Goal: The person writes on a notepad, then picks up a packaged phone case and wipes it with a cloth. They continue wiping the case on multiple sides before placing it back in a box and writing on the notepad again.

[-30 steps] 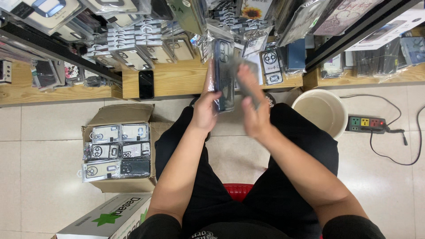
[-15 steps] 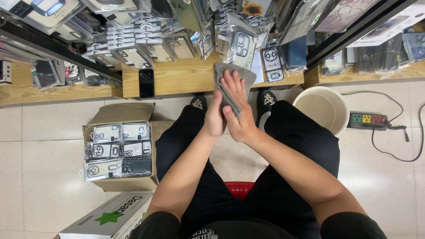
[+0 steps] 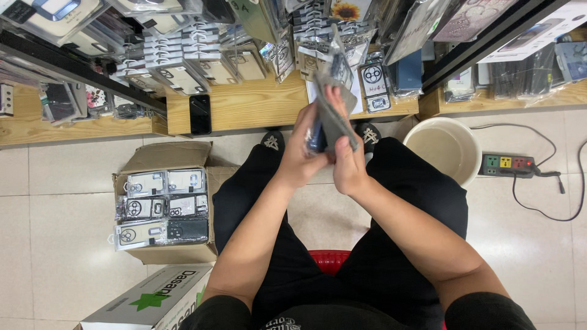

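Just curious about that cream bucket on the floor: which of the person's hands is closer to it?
The right hand is nearer the cream bucket, which stands apart to its right. The left hand is farther off. Both hold a grey phone case.

A grey sleeve [image 3: 337, 119], flat and oblong in clear wrap, is gripped upright between the left hand [image 3: 304, 156] and right hand [image 3: 348, 165]. An open brown carton [image 3: 165, 205] on the floor at left holds three rows of clear-wrapped phone cases [image 3: 162, 208], pale and black. Below it lies a white box [image 3: 153, 302] with a green star. More wrapped cases [image 3: 183, 67] crowd the wooden shelf above, one bearing a sunflower [image 3: 345, 9].
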